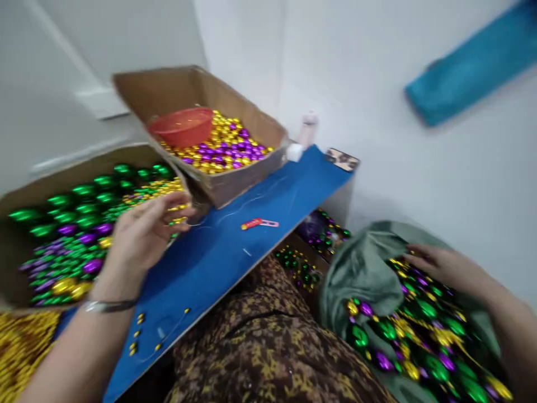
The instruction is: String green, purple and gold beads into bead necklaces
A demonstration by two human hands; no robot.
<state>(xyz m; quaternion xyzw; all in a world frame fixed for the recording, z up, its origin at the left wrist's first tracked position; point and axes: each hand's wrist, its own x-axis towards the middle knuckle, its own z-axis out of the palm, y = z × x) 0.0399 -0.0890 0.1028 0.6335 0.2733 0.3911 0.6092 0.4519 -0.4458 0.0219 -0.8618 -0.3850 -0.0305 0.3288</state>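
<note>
My left hand (145, 232) is over the right edge of the cardboard box of green, purple and gold beads (84, 210). Its fingers are curled together, and a thin clear thread (201, 225) shows at the fingertips. My right hand (448, 268) reaches to the rim of a green velvety cloth bag (364, 280), fingers stretched out against the cloth and beads. Strings of green, purple and gold beads (428, 308) fill the bag. A small red and pink tool (260, 224) lies on the blue board (197, 280), beside loose pieces of thread.
A second cardboard box (247, 184) holds gold and purple beads and a red bowl (184, 126). Small gold beads (136, 336) lie on the board's near end. A patterned phone-like item (343, 159) rests at its far end. More beads (297, 266) sit below the board.
</note>
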